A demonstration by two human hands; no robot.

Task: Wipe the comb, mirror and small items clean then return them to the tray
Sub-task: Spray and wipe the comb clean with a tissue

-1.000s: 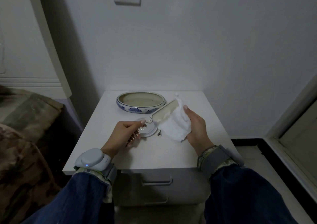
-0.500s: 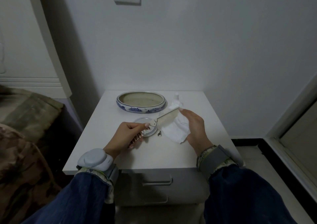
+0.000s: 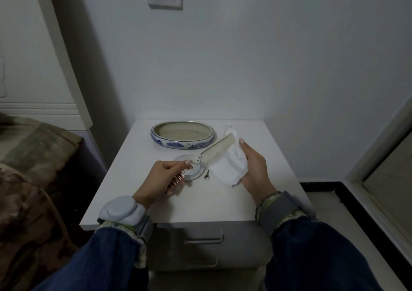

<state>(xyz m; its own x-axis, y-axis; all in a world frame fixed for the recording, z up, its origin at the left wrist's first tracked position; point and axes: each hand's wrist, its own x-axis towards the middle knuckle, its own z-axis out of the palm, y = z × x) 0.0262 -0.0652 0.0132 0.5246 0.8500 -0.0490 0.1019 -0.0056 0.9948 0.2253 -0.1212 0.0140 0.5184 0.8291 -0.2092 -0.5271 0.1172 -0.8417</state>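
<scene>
**Wiping a folding comb over a white nightstand**

The left hand [image 3: 166, 175] pinches the folding comb [image 3: 215, 151] at its hinged end, fingers curled around the copper-toothed half. The right hand [image 3: 253, 167] grips a white cloth [image 3: 229, 167] wrapped against the comb's pale far end. Below, on the nightstand [image 3: 200, 203], lie a round mirror [image 3: 191, 171] and a small clip [image 3: 207, 175]. The blue-and-white tray [image 3: 182, 144] sits behind them.

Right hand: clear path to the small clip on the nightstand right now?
Probably not yet. The clip lies bare on the nightstand, close to the right hand, nothing over it, but that hand is full, gripping the cloth around the comb.
</scene>
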